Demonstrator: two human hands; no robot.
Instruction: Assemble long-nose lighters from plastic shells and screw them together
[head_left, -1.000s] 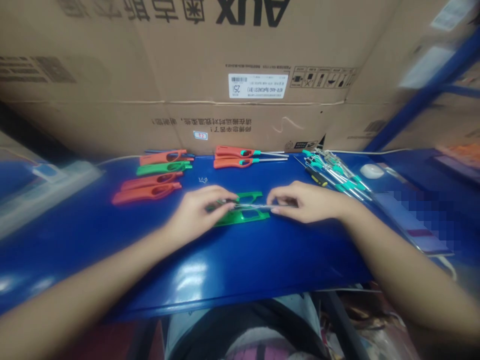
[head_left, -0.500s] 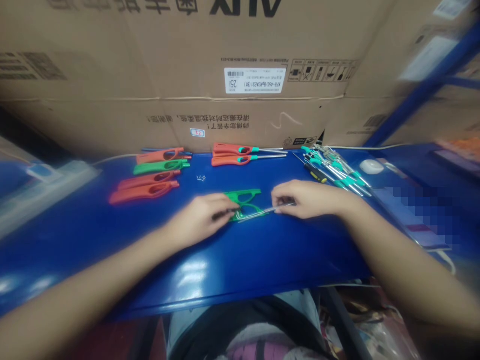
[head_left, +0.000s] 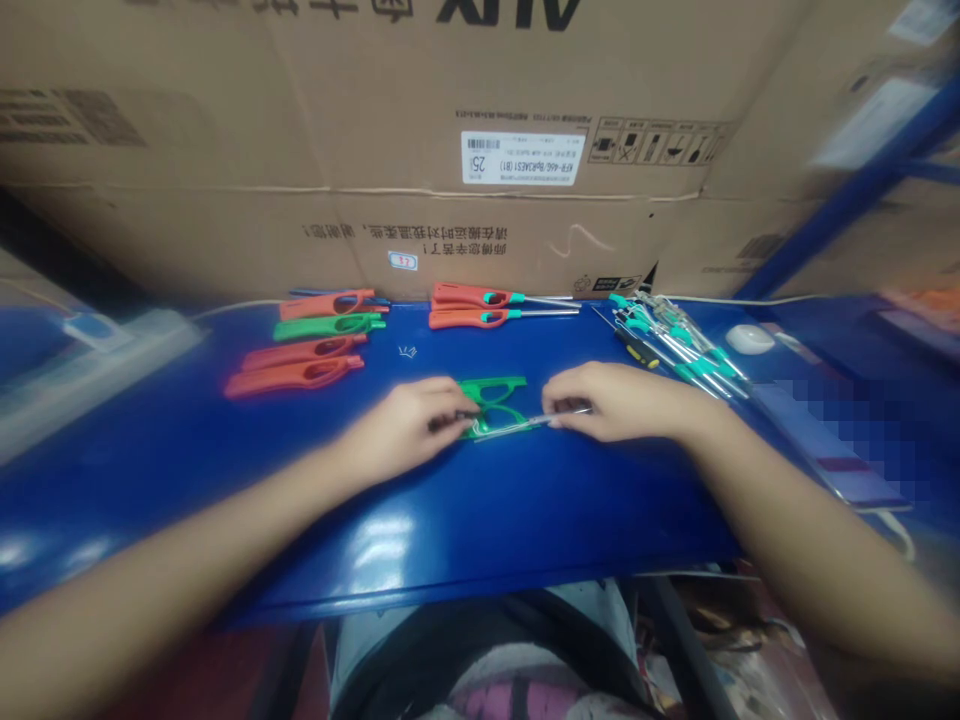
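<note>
Two green lighter casing halves lie side by side at the middle of the table. The far green half [head_left: 495, 383] is partly covered by my left hand [head_left: 416, 420], whose closed fingers are on the near green lighter casing [head_left: 516, 424]. A small dark part shows at these fingertips; the rest is hidden under them. Thin pale wire runs along the near half toward a slim metal tube [head_left: 577, 411]. My right hand [head_left: 600, 398] pinches this tube between thumb and fingers, at the casing's right end.
Orange casings [head_left: 292, 377] and a green casing [head_left: 330, 325] lie back left. Two assembled orange lighters [head_left: 469, 318] are at the back middle. Metal tubes with teal parts [head_left: 679, 345], a screwdriver [head_left: 637, 350] and a white mouse [head_left: 750, 339] lie right. A cardboard wall [head_left: 360, 120] stands behind.
The whole view has shifted slightly, with things appearing a little further right. Both hands keep nearly the same place and grip on the casing and tube.
</note>
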